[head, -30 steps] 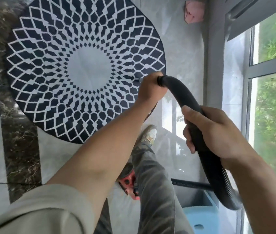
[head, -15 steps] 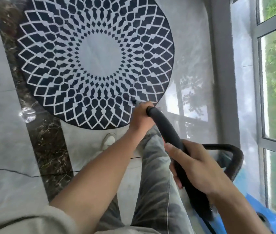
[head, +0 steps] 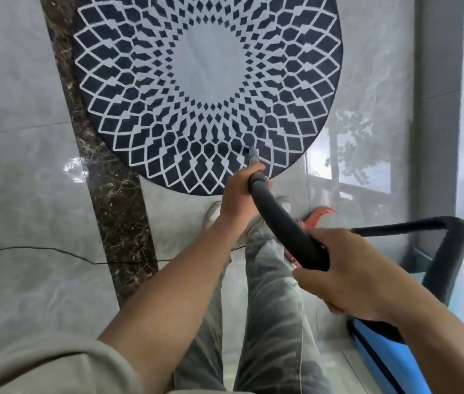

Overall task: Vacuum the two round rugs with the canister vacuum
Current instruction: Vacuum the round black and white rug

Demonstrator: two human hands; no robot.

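Floor (head: 26, 123): glossy grey marble-look tiles, daylit.
Stone strip (head: 114, 200): dark brown, veined, inlaid lengthwise, left of the left hand (head: 238, 194).
Thin dark line (head: 40, 249): crosses tiles and strip, left of that hand; crack or cord, cannot tell.
Glare spot (head: 76, 166): left of the strip.
Window reflection (head: 347, 166): foliage and bars, on tile beyond the right hand (head: 350, 277).
Grey upright (head: 438, 109): right of both hands.
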